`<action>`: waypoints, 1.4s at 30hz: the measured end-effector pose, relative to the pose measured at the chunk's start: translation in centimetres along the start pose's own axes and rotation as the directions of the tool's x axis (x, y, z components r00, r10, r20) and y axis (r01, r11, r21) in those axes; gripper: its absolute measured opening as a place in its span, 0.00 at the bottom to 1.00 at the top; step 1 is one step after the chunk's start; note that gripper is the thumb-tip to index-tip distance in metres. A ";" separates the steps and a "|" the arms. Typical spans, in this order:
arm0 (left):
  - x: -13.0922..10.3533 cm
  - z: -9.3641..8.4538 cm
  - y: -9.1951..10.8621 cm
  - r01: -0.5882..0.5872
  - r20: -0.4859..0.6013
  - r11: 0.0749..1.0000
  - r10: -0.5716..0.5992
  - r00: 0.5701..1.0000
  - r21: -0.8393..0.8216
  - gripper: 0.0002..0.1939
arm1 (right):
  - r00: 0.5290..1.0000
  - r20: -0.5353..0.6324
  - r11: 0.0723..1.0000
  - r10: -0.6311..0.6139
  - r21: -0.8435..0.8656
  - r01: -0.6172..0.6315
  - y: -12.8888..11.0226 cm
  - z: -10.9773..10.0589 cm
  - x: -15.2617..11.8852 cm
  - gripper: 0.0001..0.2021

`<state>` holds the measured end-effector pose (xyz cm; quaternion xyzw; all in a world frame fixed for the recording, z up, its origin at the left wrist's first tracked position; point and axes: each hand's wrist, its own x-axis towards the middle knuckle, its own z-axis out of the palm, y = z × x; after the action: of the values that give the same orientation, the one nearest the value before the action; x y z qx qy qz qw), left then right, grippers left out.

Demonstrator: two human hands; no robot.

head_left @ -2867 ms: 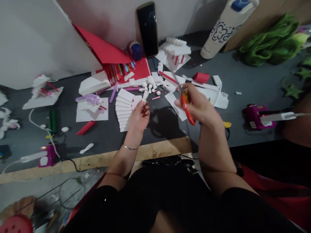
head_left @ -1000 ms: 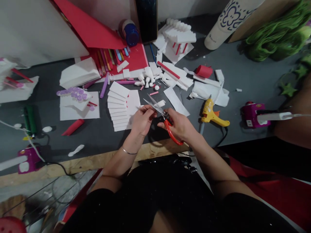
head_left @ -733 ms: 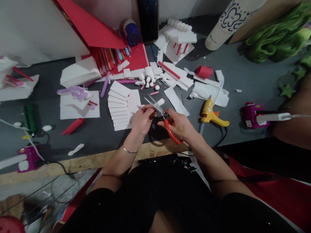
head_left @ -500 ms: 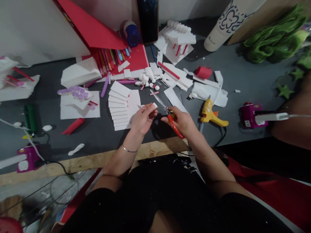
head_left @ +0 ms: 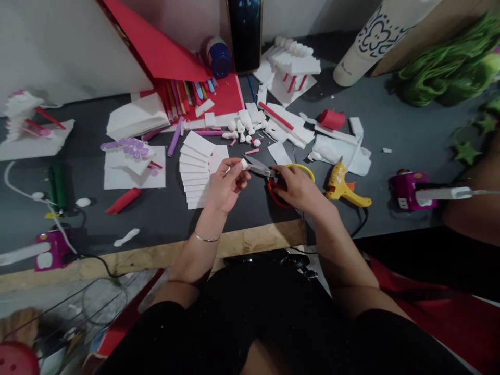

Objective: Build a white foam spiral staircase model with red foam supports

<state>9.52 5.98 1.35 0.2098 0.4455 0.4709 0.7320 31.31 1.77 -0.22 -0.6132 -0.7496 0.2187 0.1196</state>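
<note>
The left hand (head_left: 228, 182) pinches a small white piece (head_left: 244, 164) between thumb and fingers, and its white end sticks out past the fingertips. The right hand (head_left: 299, 188) bends over the scissors (head_left: 269, 172) and touches the handles, but I can't tell how tightly it holds on. The scissors are between the two hands, with their long way running from left to right on a small slant. The blades point left and a bit far, and the tips come just beside the white piece. One handle loop is red and sits on the near side. The other is yellow and sits more to the far right.

Just left of the left hand, flat white cards (head_left: 194, 174) spread out like a fan. A white strip (head_left: 279, 152) lies just far of the scissors. Farther back there is a heap of white bits (head_left: 245, 122). To the right of the right hand is a yellow glue gun (head_left: 339, 182), its nose pointing far. At the far side a black phone (head_left: 245, 34) leans on the wall, with a blue jar (head_left: 219, 58) near its left.
</note>
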 end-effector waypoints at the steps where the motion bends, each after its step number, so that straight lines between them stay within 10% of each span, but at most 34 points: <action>1: 0.0 0.0 -0.1 -0.027 0.004 0.999 0.027 1.000 0.023 0.18 | 1.000 0.005 1.000 -0.005 -0.009 0.005 0.0 -0.2 0.0 0.29; 5: 0.0 0.2 -0.7 -0.133 0.016 0.986 0.132 0.991 0.102 0.14 | 0.996 -0.084 0.998 0.006 -0.065 -0.011 -1.0 -2.0 0.0 0.21; 9: -0.1 0.4 -1.1 -0.193 0.025 0.968 0.191 0.981 0.162 0.17 | 0.973 -0.232 0.956 -0.004 0.285 0.072 -2.8 -2.8 1.3 0.16; 18: 0.0 0.4 -1.1 -0.217 0.032 0.964 0.215 0.976 0.152 0.23 | 0.963 -0.265 0.735 -0.059 0.641 0.221 -4.3 -0.3 4.2 0.09; 24: -0.4 0.2 -1.2 -0.279 0.095 0.940 0.265 0.960 0.198 0.21 | 0.943 -0.311 0.501 0.118 0.839 0.214 -4.4 1.6 4.4 0.13; 33: -1.2 -0.5 -0.7 -0.657 0.366 0.520 0.557 0.746 0.546 0.09 | 0.969 0.010 0.121 0.248 0.992 -0.041 -5.0 2.4 4.6 0.26; 37: -1.1 -0.5 -0.6 -0.723 0.391 0.439 0.629 0.671 0.534 0.06 | 0.973 -0.005 0.168 0.232 0.985 -0.035 -5.2 2.2 4.5 0.27; 42: -1.2 0.0 -0.5 -0.564 0.201 0.659 0.545 0.814 0.498 0.10 | 0.975 -0.158 0.340 0.157 0.935 0.097 -4.9 2.1 4.1 0.25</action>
<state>9.56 4.69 1.51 0.5390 0.4607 0.5239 0.4719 25.18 4.64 -0.10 -0.4666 -0.4579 0.5423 0.5278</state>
